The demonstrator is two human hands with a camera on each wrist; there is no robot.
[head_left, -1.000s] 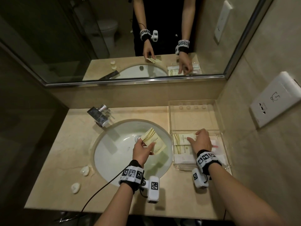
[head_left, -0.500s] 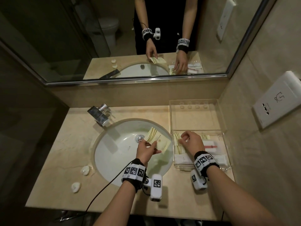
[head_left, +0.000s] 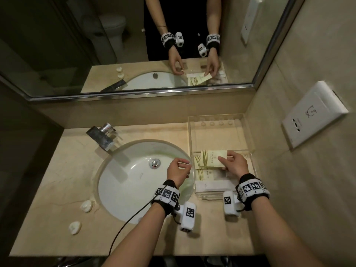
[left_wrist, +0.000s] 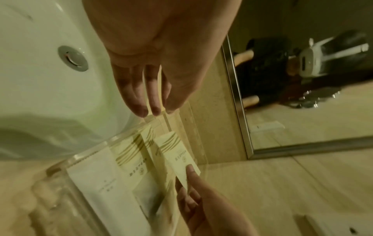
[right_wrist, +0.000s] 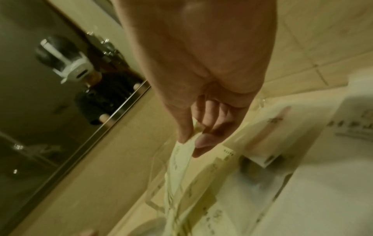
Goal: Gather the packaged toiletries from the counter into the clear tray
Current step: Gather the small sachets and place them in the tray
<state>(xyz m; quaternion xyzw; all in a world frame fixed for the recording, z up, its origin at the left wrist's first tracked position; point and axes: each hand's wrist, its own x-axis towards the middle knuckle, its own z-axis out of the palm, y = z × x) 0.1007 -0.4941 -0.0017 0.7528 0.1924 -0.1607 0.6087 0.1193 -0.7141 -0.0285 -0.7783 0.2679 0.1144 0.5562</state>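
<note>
Nearest the viewer, two bare forearms with marker-patterned wrist bands reach over a beige stone counter (head_left: 57, 189). On its near left edge lie two small white soaps (head_left: 87, 206). Past the wrists, the left hand (head_left: 178, 173) hovers over the right side of the white oval sink (head_left: 125, 182), its fingers (left_wrist: 139, 102) loosely extended and slightly apart, holding nothing. Just to its right, the right hand (head_left: 234, 164) is over the clear tray (head_left: 254, 170), thumb and fingers (right_wrist: 203, 143) pinching the corner of a cream toiletry packet (head_left: 212, 158) with gold stripes. That packet lies across other flat packets (head_left: 205, 173) already in the tray's near compartment; a white sachet (head_left: 213, 185) lies at the near edge. Farther back, the tray's rear compartment shows only bare counter through it. A chrome faucet (head_left: 101, 136) stands behind the sink, and the wall mirror (head_left: 134, 45) reflects both hands.
</note>
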